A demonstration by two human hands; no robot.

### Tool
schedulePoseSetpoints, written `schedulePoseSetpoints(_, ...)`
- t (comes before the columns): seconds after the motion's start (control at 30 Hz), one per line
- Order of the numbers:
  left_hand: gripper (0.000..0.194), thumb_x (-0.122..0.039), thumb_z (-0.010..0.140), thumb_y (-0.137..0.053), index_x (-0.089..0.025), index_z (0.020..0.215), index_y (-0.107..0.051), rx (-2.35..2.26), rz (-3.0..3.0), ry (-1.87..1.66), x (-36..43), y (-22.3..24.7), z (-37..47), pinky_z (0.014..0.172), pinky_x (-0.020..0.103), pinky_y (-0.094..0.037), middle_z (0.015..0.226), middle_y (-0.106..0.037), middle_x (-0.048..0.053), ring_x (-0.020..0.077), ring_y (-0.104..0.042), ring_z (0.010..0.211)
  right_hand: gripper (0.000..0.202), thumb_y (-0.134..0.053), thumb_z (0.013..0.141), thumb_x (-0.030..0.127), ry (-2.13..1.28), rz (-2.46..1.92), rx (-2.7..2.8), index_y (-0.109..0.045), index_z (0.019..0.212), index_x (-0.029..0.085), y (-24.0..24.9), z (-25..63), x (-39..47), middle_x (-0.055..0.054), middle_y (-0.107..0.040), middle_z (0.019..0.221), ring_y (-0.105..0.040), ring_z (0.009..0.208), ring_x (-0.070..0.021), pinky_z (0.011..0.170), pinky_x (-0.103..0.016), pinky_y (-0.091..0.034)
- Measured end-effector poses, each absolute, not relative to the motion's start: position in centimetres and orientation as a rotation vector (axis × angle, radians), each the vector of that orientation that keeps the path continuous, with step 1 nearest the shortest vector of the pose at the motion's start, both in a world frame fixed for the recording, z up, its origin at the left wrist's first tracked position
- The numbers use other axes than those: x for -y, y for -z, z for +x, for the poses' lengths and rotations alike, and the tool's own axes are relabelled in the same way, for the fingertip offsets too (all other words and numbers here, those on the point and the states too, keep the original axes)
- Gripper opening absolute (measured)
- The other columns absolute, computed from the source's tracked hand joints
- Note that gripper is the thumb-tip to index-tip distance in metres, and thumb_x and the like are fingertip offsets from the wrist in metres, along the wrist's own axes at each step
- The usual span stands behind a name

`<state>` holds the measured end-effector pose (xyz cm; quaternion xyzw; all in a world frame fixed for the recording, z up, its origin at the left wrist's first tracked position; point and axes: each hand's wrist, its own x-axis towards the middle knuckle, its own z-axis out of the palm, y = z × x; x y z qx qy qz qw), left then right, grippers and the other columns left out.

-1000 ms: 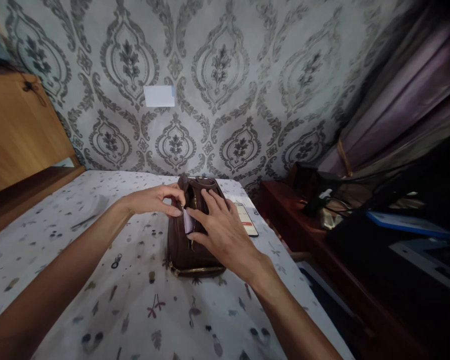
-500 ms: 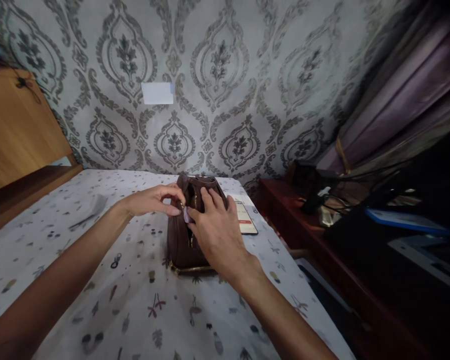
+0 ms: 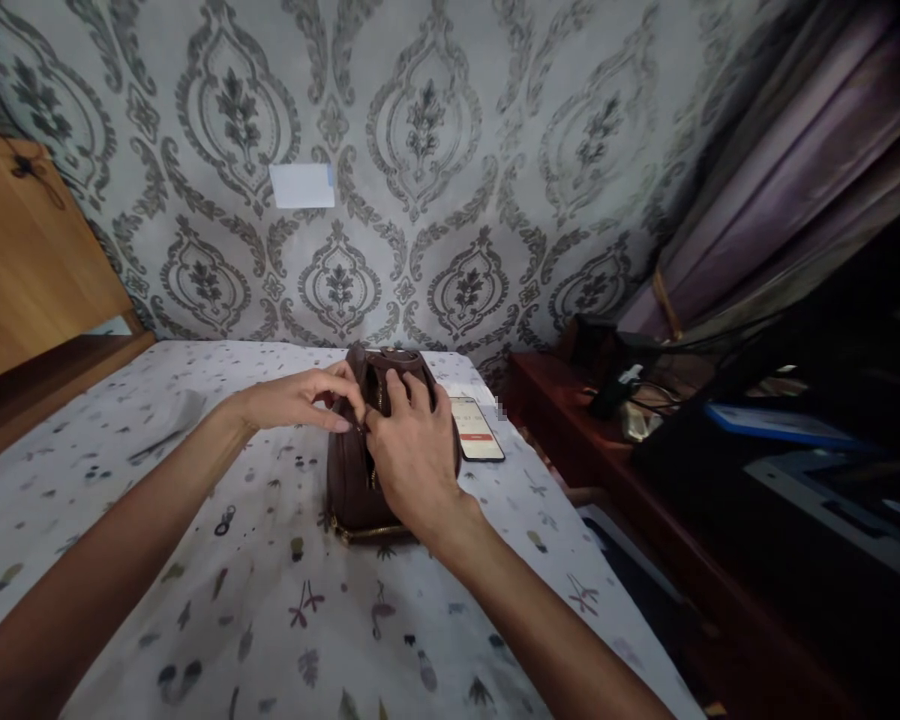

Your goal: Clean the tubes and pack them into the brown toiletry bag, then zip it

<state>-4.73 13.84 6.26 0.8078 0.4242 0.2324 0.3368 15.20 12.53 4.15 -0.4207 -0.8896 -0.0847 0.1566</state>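
Observation:
A dark brown handbag (image 3: 349, 490) with gold-coloured zips stands upright on the patterned sheet, its top opening unzipped. My left hand (image 3: 304, 398) comes in from the left, its thumb and forefinger closed on the near-left edge of the opening. Over the bag's right side lies my right hand (image 3: 414, 450). Its thumb and forefinger are bent together at the opening, close to my left fingertips, and the other fingers rest over the bag's top. Whatever sits between the right fingertips is hidden by the hand.
A phone (image 3: 481, 430) with a lit screen lies just right of the bag. The bed sheet (image 3: 270, 600) ends at the right, beside a dark red table (image 3: 540, 390) with cables and devices. A wooden board (image 3: 37, 260) stands at the left, and a patterned wall (image 3: 390, 270) behind.
A small lilac piece seen between my right fingers at the opening is no longer visible. My fingertips have come closer together there. The whole view has shifted slightly.

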Motion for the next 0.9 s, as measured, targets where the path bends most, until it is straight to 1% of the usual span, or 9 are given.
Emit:
schedulePoseSetpoints(0.2,0.017,-0.04,0.084,-0.069,-0.023,0.089,-0.072,-1.204,2.077,-0.67,-13.1,-5.8,-4.0,0.085,0.029,-0.045,0.1,-0.048,0.002,0.0187,-0.051,0.098,0.035,-0.059,0.09,0.016,0.215,-1.085,2.514,-0.072,0.123,0.016,-3.0,15.9,-13.0,-0.021,-0.047,0.153,-0.042,0.14,-0.042,0.111,-0.064,-0.035)
schedulePoseSetpoints(0.27,0.023,-0.042,0.083,-0.071,-0.025,0.1,-0.07,-1.261,2.008,-0.824,-12.5,-4.6,-3.7,0.088,0.031,-0.046,0.104,-0.049,0.003,0.0191,-0.053,0.1,0.036,-0.059,0.089,0.015,0.158,-1.028,2.473,-0.071,0.123,0.015,-2.5,16.4,-13.1,-0.021,-0.049,0.152,-0.042,0.141,-0.0409,0.111,-0.062,-0.037)
schedulePoseSetpoints(0.33,0.047,-0.045,0.082,-0.074,-0.03,0.124,-0.06,-1.292,1.897,-1.121,-11.8,-2.6,-3.2,0.095,0.034,-0.047,0.115,-0.052,0.004,0.021,-0.054,0.109,0.039,-0.057,0.088,0.015,0.063,-0.956,2.383,-0.068,0.126,0.016,-1.8,16.9,-13.1,-0.019,-0.051,0.15,-0.044,0.141,-0.0371,0.112,-0.056,-0.039)
schedulePoseSetpoints(0.4,0.053,-0.05,0.09,-0.063,-0.03,0.136,-0.049,-1.279,1.763,-1.372,-11.2,-0.5,-2.6,0.108,0.038,-0.042,0.132,-0.052,0.007,0.0246,-0.048,0.129,0.042,-0.055,0.091,0.021,-0.029,-0.897,2.243,-0.064,0.132,0.018,-1.0,17.7,-13.3,-0.017,-0.052,0.15,-0.046,0.14,-0.033,0.113,-0.053,-0.041)
schedulePoseSetpoints(0.47,0.051,-0.054,0.096,-0.05,-0.029,0.14,-0.048,-1.348,1.685,-1.462,-10.9,1.4,-1.7,0.121,0.042,-0.029,0.149,-0.046,0.008,0.0251,-0.036,0.145,0.045,-0.05,0.096,0.033,-0.074,-0.91,2.084,-0.059,0.138,0.019,0.0,18.3,-13.7,-0.016,-0.049,0.152,-0.043,0.142,-0.033,0.114,-0.057,-0.038)
schedulePoseSetpoints(0.53,0.054,-0.057,0.099,-0.041,-0.029,0.144,-0.046,-1.411,1.632,-1.476,-10.9,2.6,-0.7,0.127,0.042,-0.016,0.159,-0.037,0.006,0.0239,-0.026,0.152,0.05,-0.045,0.099,0.044,-0.13,-0.978,1.963,-0.056,0.141,0.02,0.9,18.8,-14.3,-0.017,-0.044,0.156,-0.036,0.147,-0.0351,0.115,-0.061,-0.035)
schedulePoseSetpoints(0.6,0.059,-0.059,0.099,-0.037,-0.028,0.149,-0.041,-1.426,1.58,-1.488,-11.0,3.2,0.1,0.128,0.042,-0.01,0.164,-0.031,0.004,0.0233,-0.02,0.154,0.055,-0.041,0.1,0.051,-0.237,-1.005,1.927,-0.055,0.142,0.018,1.6,19.0,-14.8,-0.018,-0.043,0.156,-0.036,0.147,-0.0344,0.115,-0.06,-0.035)
schedulePoseSetpoints(0.73,0.063,-0.059,0.099,-0.038,-0.026,0.152,-0.039,-1.427,1.547,-1.5,-11.2,3.5,0.6,0.129,0.041,-0.007,0.166,-0.028,0.004,0.0218,-0.018,0.155,0.055,-0.041,0.099,0.054,-0.337,-0.967,1.967,-0.06,0.138,0.02,1.9,18.7,-15.1,-0.017,-0.049,0.152,-0.043,0.143,-0.0327,0.116,-0.056,-0.037)
schedulePoseSetpoints(0.9,0.06,-0.054,0.1,-0.039,-0.025,0.153,-0.037,-1.429,1.651,-1.448,-11.3,3.4,0.1,0.128,0.039,-0.01,0.166,-0.028,0.005,0.0185,-0.02,0.155,0.049,-0.043,0.1,0.048,-0.29,-0.933,1.999,-0.063,0.135,0.019,1.8,18.3,-14.5,-0.017,-0.052,0.15,-0.044,0.143,-0.032,0.116,-0.056,-0.037)
